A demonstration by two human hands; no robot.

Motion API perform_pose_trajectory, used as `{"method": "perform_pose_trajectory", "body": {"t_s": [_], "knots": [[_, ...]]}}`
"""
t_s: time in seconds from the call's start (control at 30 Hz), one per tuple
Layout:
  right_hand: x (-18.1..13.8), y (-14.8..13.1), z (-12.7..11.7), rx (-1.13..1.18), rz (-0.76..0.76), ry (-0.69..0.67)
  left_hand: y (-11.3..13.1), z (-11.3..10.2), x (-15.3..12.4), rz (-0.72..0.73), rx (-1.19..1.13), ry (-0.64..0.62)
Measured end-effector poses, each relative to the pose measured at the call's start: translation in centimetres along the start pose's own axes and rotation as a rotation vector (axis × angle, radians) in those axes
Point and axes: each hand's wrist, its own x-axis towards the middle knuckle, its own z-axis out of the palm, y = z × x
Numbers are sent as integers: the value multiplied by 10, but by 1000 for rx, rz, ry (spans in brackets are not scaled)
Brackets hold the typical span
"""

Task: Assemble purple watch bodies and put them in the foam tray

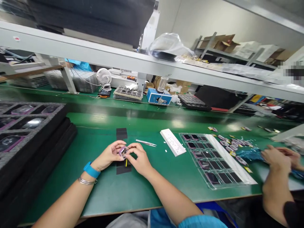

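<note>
Both my hands meet over the green bench. My left hand (109, 154) grips a small purple-edged square part (123, 151) from the left. My right hand (139, 157) pinches the same part from the right, fingers pressed on its top. A black pad (123, 167) with a thin yellow strip lies flat right under them. Another black pad (121, 133) lies just beyond. Metal tweezers (146, 142) rest on the bench a little past my right hand. My left wrist wears a blue band and a thin bracelet.
Black foam trays (30, 133) holding similar parts are stacked at the left. A white block (172, 142) and a clear compartment tray (211, 160) lie to the right. Another person's hands (277, 156) work at far right among loose parts. A small fan and boxes stand across the conveyor.
</note>
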Motion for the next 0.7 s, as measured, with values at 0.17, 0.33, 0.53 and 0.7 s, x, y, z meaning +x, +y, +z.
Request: {"method": "perform_pose_trajectory", "body": {"t_s": [0.17,0.33,0.53,0.7], "knots": [[-2,3,3,-41,-26,61,0,0,0,-11,4,-12],[-2,5,4,-17,-28,78,3,3,-1,-24,-12,-3],[-2,5,4,-12,-12,86,5,7,0,-31,-48,19],[-3,6,6,-19,-47,121,5,6,0,-39,-44,20]]}}
